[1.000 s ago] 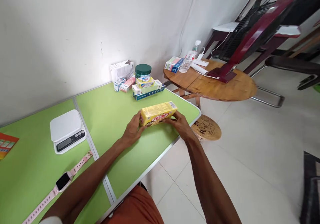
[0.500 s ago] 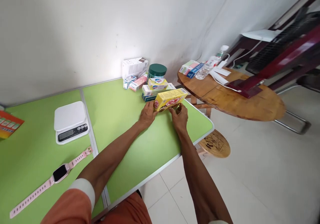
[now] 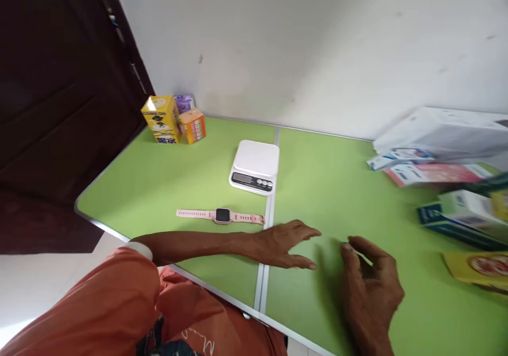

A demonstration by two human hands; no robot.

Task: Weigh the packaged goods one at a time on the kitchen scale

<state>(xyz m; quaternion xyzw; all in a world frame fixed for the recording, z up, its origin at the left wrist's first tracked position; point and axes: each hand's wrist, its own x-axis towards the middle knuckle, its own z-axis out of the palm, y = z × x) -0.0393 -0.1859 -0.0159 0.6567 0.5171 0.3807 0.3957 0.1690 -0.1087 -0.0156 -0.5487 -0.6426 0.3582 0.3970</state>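
My left hand (image 3: 283,244) hovers over the seam of the green table (image 3: 337,181), fingers stretched out and holding nothing. Nearest to it lie a pink-strapped smartwatch (image 3: 223,216), laid out flat, and a white digital scale (image 3: 256,163) with a bare platform. My right hand (image 3: 373,287) is to the right, its fingers curled and the thumb and index tips brought together. A small dark spot shows at those tips; whether anything is pinched there I cannot make out. A yellow box with red lettering (image 3: 480,268) rests beyond it, cut off by the right edge.
At the far left corner stand a yellow box (image 3: 162,120), an orange box (image 3: 192,125) and a purple box (image 3: 183,103). To the right are a white package (image 3: 440,131), a pink box (image 3: 440,173) and a green-white box (image 3: 468,210). A wall runs behind; a dark door (image 3: 51,107) is left.
The view has swung left. Both hands have let go of the yellow box, which now lies on the table at the right, and have come away from it toward the seam.
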